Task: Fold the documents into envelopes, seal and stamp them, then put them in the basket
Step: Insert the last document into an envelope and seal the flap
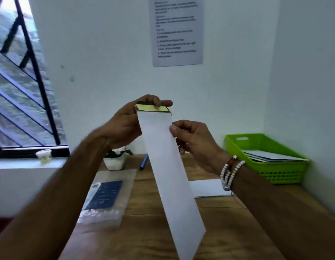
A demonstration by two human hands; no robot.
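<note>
Head view: a white envelope (170,175) is held lengthwise in the air above the tabletop (144,231), with its yellow-striped flap (153,108) at the far end. The left hand (125,124) pinches the flap end between thumb and forefinger. The right hand (195,141) pinches the envelope's right edge. A green basket (275,175) sits at the far right corner.

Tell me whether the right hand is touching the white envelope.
Touching: the head view shows the right hand pinching the side edge of the white envelope.
</note>
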